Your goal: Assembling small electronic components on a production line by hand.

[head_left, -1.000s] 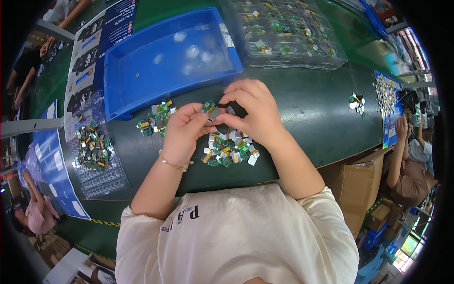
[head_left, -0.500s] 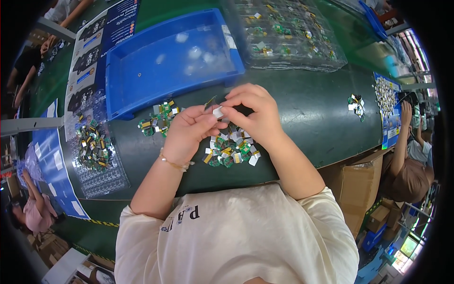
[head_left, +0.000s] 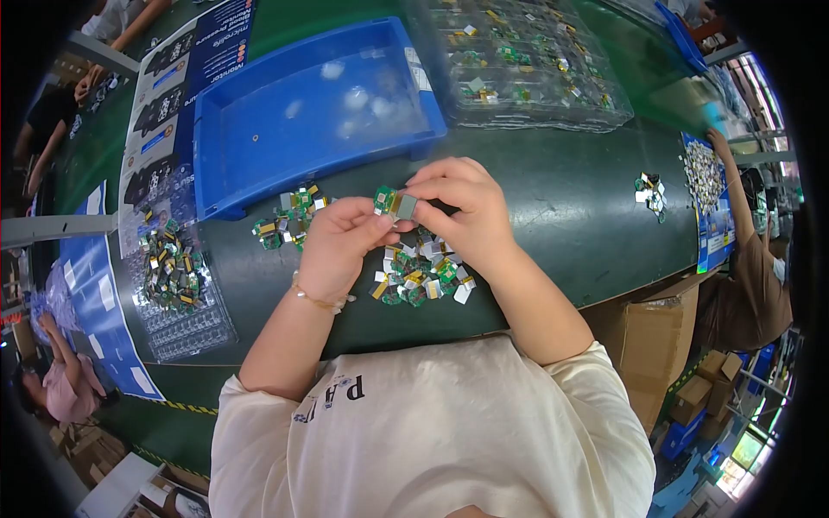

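Note:
Between both hands is a small green circuit board [head_left: 386,200] with a gold flex strip and a grey square screen. My left hand [head_left: 344,235] pinches the board's lower left side between thumb and fingers. On the other side, the thumb and fingertips of my right hand [head_left: 464,205] close on the edge of the screen. Just below, a pile of similar circuit boards [head_left: 423,276] with white and silver squares lies on the dark green table [head_left: 553,233]. A smaller cluster of boards [head_left: 298,211] lies left of my left hand.
A blue bin [head_left: 319,155] stands beyond my hands. Stacked clear trays [head_left: 540,116] of boards are at the far right. More boards [head_left: 168,268] fill a clear tray at left. A small board group [head_left: 649,195] sits to the right. Other people work on both sides.
The circuit board has been turned, so its green side and grey screen now face up. Both hands stay nearly in place. At right, a co-worker's arm has reached farther forward.

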`<state>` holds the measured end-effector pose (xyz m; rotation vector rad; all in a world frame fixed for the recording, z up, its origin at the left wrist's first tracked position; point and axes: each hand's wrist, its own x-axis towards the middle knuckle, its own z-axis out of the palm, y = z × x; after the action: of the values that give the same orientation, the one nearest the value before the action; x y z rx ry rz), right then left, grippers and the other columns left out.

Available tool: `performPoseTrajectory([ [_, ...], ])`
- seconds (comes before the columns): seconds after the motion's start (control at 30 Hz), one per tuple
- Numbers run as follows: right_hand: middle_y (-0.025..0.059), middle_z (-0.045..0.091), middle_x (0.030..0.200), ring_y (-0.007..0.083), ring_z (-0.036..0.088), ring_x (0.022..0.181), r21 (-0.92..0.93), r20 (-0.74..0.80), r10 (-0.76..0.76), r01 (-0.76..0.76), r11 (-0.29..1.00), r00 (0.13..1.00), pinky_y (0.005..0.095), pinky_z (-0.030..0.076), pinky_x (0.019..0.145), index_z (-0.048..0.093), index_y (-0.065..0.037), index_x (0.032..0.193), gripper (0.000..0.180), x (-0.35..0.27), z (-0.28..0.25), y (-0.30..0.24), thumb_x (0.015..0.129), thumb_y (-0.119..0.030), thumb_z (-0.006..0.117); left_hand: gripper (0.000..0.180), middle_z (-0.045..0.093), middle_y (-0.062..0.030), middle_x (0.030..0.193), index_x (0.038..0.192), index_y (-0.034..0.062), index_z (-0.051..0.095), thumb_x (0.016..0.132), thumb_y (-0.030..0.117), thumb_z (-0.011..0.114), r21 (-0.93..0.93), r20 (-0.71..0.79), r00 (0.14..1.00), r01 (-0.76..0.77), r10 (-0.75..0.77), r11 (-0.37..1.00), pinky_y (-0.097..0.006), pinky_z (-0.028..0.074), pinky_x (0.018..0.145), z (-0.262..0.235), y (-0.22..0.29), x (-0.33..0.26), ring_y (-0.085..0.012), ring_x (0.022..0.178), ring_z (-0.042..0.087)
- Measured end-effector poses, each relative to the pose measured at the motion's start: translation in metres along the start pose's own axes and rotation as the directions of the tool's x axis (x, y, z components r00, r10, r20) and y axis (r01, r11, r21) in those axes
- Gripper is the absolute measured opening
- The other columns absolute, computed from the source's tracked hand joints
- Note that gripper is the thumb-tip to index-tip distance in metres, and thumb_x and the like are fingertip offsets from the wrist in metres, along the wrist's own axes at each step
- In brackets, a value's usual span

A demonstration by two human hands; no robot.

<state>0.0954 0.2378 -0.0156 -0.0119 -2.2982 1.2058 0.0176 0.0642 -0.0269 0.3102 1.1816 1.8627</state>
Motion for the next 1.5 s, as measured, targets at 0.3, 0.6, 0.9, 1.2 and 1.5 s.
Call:
performPoseTrajectory([
  [0.3,-0.0017,0.065,0.083,0.0206,0.057,0.077,-0.281,-0.090,-0.263,0.229,0.932,0.961,0.0318,0.047,0.066,0.067,-0.013,0.075,0.022,-0.001,0.007,-0.006,0.056,-0.009,0.077,0.022,0.063,-0.0060,0.100,0.108,0.0050,0.053,0.087,0.001,0.057,-0.178,-0.126,0.988,-0.116,0.094,0.977,-0.025,0.052,0.078,0.005,-0.012,0.001,-0.0131,0.088,0.062],
  [0.6,0.0012,0.062,0.077,0.0225,0.057,0.071,-0.294,-0.089,-0.274,0.238,0.926,0.958,0.0327,0.047,0.066,0.061,-0.011,0.071,0.019,0.013,0.014,-0.015,0.059,-0.007,0.075,0.017,0.064,-0.0044,0.097,0.106,0.0063,0.058,0.089,0.005,0.056,-0.277,-0.175,0.979,-0.148,0.102,0.949,-0.027,0.051,0.080,-0.004,-0.016,0.002,-0.0132,0.089,0.062],
  [0.9,0.0056,0.062,0.080,0.0247,0.058,0.076,-0.442,-0.214,-0.241,0.126,0.888,0.947,0.0336,0.046,0.070,0.063,-0.007,0.074,0.010,0.062,-0.002,0.008,0.068,-0.010,0.071,0.017,0.064,-0.0117,0.104,0.108,0.0032,0.056,0.092,0.010,0.052,-0.172,-0.294,0.937,-0.247,0.190,0.954,-0.028,0.051,0.079,-0.005,-0.007,0.008,-0.0194,0.094,0.063],
  [1.2,0.0061,0.062,0.089,0.0237,0.058,0.079,-0.402,-0.063,-0.092,0.059,0.914,0.994,0.0339,0.046,0.072,0.066,-0.006,0.090,0.018,0.047,-0.007,-0.008,0.074,-0.011,0.067,0.019,0.064,-0.0104,0.101,0.108,0.0019,0.056,0.092,0.010,0.053,-0.128,-0.280,0.948,-0.191,0.150,0.973,-0.027,0.051,0.077,0.001,-0.006,0.002,-0.0171,0.087,0.063],
  [1.5,-0.0002,0.061,0.076,0.0058,0.054,0.069,0.294,0.320,0.432,-0.522,0.801,0.843,0.0198,0.042,0.060,0.066,-0.001,0.085,0.006,0.003,-0.011,-0.003,0.081,-0.006,0.066,0.023,0.063,-0.0071,0.096,0.112,0.0013,0.053,0.090,0.006,0.055,0.040,-0.075,0.990,-0.117,0.120,0.992,-0.026,0.050,0.076,0.008,-0.008,-0.001,-0.0137,0.085,0.061],
])
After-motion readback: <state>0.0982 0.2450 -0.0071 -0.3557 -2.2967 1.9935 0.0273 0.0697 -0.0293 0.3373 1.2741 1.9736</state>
